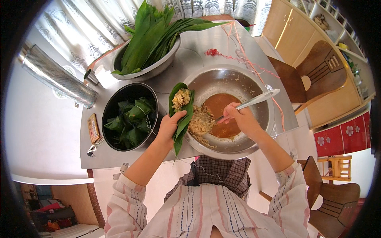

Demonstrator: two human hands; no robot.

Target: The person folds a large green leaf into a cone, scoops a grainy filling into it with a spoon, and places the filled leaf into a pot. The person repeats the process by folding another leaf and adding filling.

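My left hand (171,126) grips a folded green leaf (185,122) that cups a mound of seasoned rice (181,99). It is held between the dark pot and the steel basin. In my right hand (238,117) is a metal spoon (256,99), its handle slanting up to the right and its bowl end down in the rice mixture (201,122). That mixture is heaped at the left side of the wide stainless steel basin (262,131), beside a pool of brown liquid (223,102). Tied leaf parcels (134,119) with white string fill part of the dark pot (107,102).
A metal bowl (148,74) of long green leaves (148,38) stands at the back left. Pink and red strings (238,56) trail over the steel table (193,41) past the basin's right side. Keys (91,151) and a metal cup (91,76) lie left; wooden chairs (321,68) stand right.
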